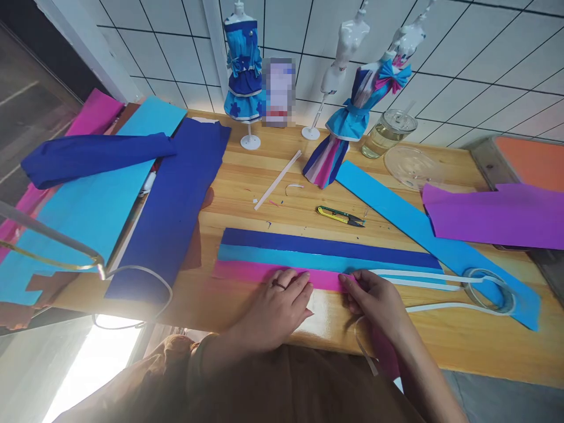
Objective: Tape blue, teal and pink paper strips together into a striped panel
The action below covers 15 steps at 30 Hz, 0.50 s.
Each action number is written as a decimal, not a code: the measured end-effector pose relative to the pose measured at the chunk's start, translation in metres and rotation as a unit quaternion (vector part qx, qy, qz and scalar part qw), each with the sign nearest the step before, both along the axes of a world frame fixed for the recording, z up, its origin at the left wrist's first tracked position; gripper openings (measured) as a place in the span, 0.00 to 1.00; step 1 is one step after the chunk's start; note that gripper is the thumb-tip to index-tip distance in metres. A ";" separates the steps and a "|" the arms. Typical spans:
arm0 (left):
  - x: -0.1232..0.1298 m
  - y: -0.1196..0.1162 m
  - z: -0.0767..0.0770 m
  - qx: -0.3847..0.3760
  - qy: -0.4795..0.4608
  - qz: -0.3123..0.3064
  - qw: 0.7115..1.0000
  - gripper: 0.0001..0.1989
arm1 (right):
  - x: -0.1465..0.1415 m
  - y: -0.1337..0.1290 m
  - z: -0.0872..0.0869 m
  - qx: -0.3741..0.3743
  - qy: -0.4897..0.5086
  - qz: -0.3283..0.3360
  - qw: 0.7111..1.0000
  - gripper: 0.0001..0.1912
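Observation:
A long panel of three joined strips lies across the table: a dark blue strip (pixel 308 242) at the back, a light blue strip (pixel 251 254) in the middle and a pink strip (pixel 242 270) in front. Whether they are paper or fabric I cannot tell. My left hand (pixel 279 305) lies on the pink strip, its fingers stretched out and pressing down. Farther right, my right hand (pixel 379 299) pinches the front edge of the pink strip between thumb and fingers. Beside it run narrow white tape strips (pixel 423 277), reaching a roll of tape (pixel 511 301).
Yellow-and-black thread snips (pixel 337 216) lie behind the panel. Dressed mannequins (pixel 244 64) stand along the tiled wall, near a lidded glass (pixel 388 134). Dark blue material (pixel 171 205) covers the left side. A blue strip (pixel 409 226) and purple material (pixel 497 214) lie right.

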<state>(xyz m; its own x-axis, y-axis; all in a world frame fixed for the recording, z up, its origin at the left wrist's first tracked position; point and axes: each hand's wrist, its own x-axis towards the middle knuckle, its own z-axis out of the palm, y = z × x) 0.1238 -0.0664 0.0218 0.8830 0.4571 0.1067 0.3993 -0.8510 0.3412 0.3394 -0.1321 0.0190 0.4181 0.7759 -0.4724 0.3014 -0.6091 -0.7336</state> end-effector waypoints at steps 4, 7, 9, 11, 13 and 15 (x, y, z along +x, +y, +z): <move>0.005 -0.002 0.000 0.008 0.002 -0.003 1.000 0.20 | 0.004 0.000 -0.004 -0.011 -0.004 0.006 1.000 0.25; 0.008 -0.003 -0.001 0.019 0.002 0.000 1.000 0.20 | 0.004 0.001 -0.004 -0.014 -0.008 0.010 1.000 0.25; 0.009 -0.005 -0.002 0.023 0.007 0.002 1.000 0.21 | 0.003 0.001 -0.003 -0.015 -0.015 0.010 1.000 0.25; 0.010 -0.006 -0.003 0.026 0.012 0.003 1.000 0.22 | 0.002 0.002 -0.002 -0.015 -0.016 0.006 1.000 0.25; 0.011 -0.007 -0.004 0.027 0.017 0.003 0.999 0.23 | 0.001 0.002 -0.002 -0.017 -0.015 0.007 1.000 0.24; 0.011 -0.008 -0.004 0.026 0.020 0.005 0.999 0.23 | 0.001 0.003 -0.003 -0.016 -0.017 0.010 1.000 0.23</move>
<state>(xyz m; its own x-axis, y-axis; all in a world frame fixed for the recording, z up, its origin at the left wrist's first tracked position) 0.1353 -0.0741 0.0179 0.8825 0.4607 0.0947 0.4204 -0.8630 0.2802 0.3408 -0.1295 0.0164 0.4197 0.7688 -0.4825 0.3382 -0.6257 -0.7029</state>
